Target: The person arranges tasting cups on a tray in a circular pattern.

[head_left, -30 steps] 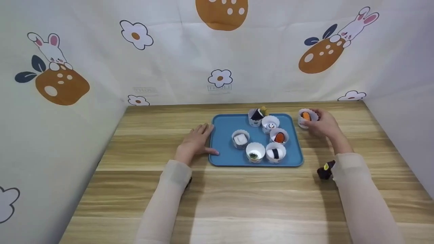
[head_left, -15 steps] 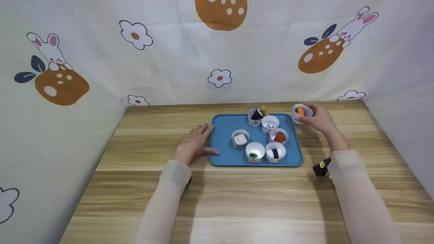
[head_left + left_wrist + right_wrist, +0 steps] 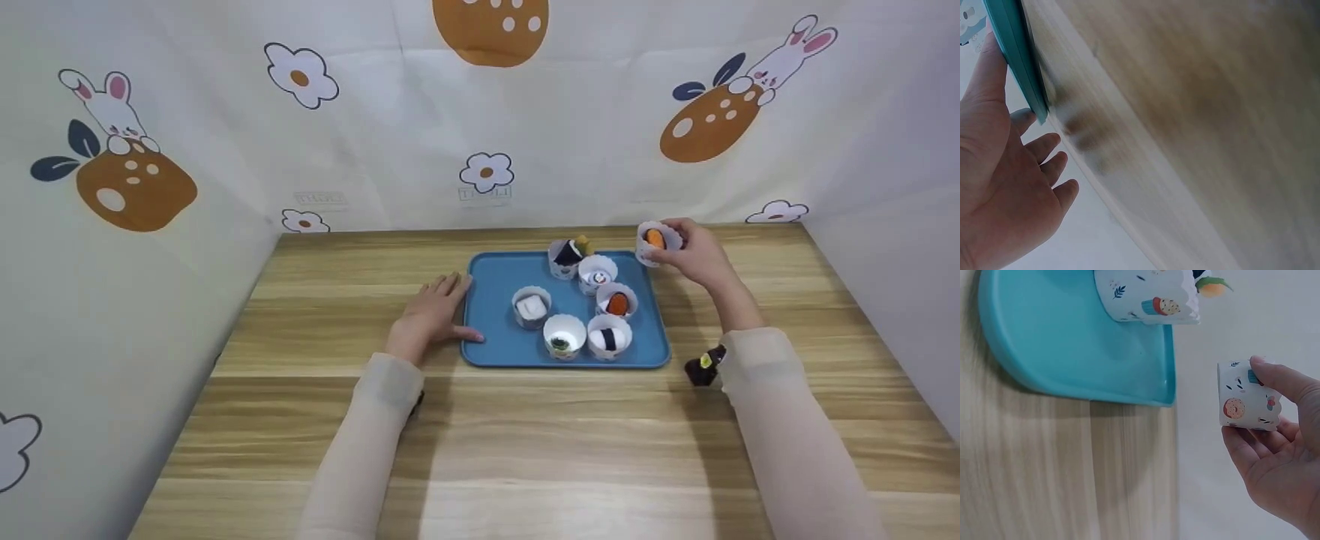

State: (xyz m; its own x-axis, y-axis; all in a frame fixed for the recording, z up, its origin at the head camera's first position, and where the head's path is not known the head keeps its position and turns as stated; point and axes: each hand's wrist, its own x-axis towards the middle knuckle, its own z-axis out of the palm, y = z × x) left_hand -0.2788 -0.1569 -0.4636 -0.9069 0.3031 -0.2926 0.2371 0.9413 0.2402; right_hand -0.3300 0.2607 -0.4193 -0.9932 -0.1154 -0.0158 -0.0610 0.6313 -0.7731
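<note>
In the head view my right hand (image 3: 699,253) holds a white paper baking cup (image 3: 642,247) with an orange piece of toy sushi (image 3: 655,239) in it. The right wrist view has this patterned cup (image 3: 1241,396) lifted beyond the tray's corner, thumb on one side and fingers on the other. My left hand (image 3: 430,313) lies spread against the left edge of the blue tray (image 3: 491,274), its thumb over the rim. Several cups stand on the tray, among them one with a white block (image 3: 532,306), one with a red piece (image 3: 617,303) and one with a black-banded piece (image 3: 609,340).
A cup with a black triangle and something yellow (image 3: 566,255) stands at the tray's back rim. Wood-grain table (image 3: 555,442) surrounds the tray. A printed curtain (image 3: 397,150) rises behind it. A small dark object (image 3: 702,369) shows beside the right sleeve.
My right hand has lifted the cup with the orange piece and carried it leftward and back, to the tray's back right corner. The left hand and the tray stay put.
</note>
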